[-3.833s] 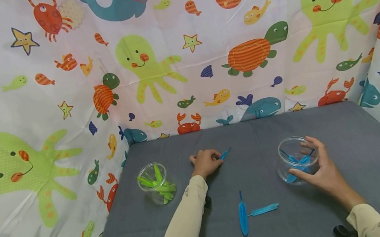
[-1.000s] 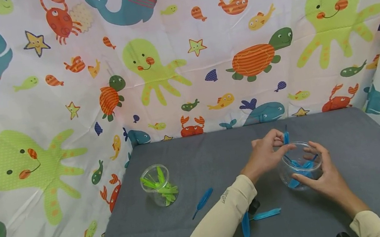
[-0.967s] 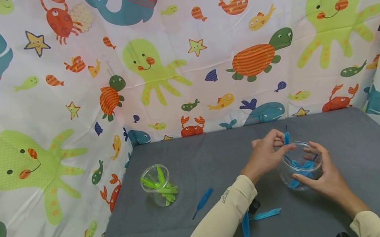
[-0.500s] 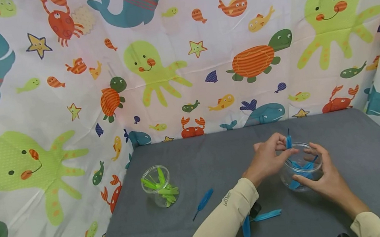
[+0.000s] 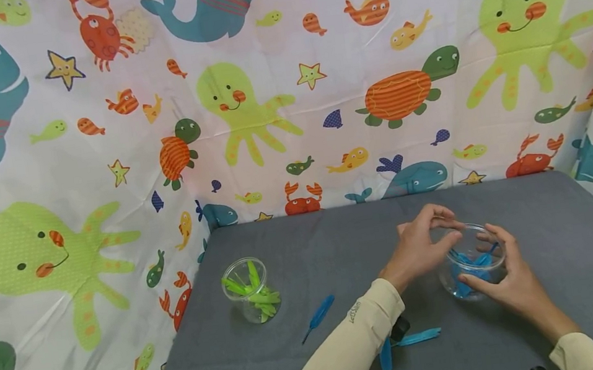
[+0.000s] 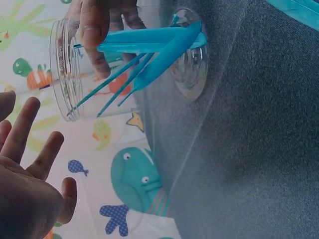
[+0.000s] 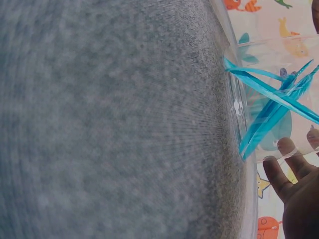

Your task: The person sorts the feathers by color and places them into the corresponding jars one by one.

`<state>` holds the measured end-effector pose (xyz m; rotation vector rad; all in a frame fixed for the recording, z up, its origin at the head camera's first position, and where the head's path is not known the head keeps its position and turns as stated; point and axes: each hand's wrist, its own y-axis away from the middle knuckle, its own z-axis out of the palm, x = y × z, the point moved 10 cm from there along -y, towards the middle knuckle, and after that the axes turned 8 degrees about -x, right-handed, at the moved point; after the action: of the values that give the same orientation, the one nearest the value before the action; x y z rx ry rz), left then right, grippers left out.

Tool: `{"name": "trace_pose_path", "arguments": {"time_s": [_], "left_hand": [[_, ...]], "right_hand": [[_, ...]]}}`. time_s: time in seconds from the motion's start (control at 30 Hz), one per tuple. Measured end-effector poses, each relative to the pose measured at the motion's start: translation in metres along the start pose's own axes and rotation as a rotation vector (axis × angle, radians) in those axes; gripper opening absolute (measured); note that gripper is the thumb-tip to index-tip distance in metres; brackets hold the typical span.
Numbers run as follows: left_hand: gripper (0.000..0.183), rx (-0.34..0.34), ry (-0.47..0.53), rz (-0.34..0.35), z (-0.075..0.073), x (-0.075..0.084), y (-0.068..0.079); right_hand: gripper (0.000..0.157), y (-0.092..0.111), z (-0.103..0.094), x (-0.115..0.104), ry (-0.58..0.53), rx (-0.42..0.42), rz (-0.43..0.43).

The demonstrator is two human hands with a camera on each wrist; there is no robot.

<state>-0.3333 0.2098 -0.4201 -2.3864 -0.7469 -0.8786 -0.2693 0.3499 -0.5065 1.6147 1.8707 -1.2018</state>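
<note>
My right hand (image 5: 514, 284) grips a clear plastic jar (image 5: 447, 285) standing upright on the grey table, thumb in front and fingers round the far side. Several blue feathers (image 6: 169, 57) lie crossed inside, as the left wrist view shows. At the jar's left rim, my left hand (image 5: 419, 247) hovers with fingers spread and nothing in its grasp; in the left wrist view the left fingers (image 6: 47, 154) are apart from the jar. On the table lie loose blue feathers: one on its own (image 5: 320, 312), and a pair, one upright (image 5: 386, 362) and one sideways (image 5: 422, 336).
A second clear jar (image 5: 245, 314) with several green feathers (image 5: 262, 297) stands at the left of the table (image 5: 304, 246). Behind and at the sides hangs a white curtain (image 5: 255, 40) printed with sea animals. The left sleeve (image 5: 346, 347) passes above the feather pair.
My left hand took a blue feather from the table, carried it right to the jar and let it drop in. The right hand keeps its hold on the jar.
</note>
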Motion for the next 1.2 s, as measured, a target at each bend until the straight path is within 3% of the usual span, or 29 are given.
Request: {"name": "trace_pose_path", "arguments": {"time_s": [0.2, 0.47, 0.77, 1.07, 1.2], "left_hand": [[0.034, 0.022, 0.028, -0.019, -0.007, -0.003, 0.005], [0.037, 0.094, -0.006, -0.05, -0.024, -0.013, 0.02], [0.036, 0.135, 0.034, -0.079, -0.045, -0.035, 0.035], [0.025, 0.188, 0.037, -0.183, -0.064, -0.062, 0.054], [0.024, 0.193, 0.034, -0.193, -0.068, -0.069, 0.061]], "right_hand": [[0.122, 0.0, 0.001, 0.0, -0.009, -0.003, 0.002], [0.121, 0.001, 0.001, 0.001, 0.027, 0.01, 0.005], [0.121, -0.001, 0.001, 0.0, -0.001, 0.001, 0.016], [0.119, 0.0, 0.0, 0.002, 0.009, 0.004, 0.053], [0.12, 0.001, 0.0, 0.001, -0.015, 0.004, 0.036]]}}
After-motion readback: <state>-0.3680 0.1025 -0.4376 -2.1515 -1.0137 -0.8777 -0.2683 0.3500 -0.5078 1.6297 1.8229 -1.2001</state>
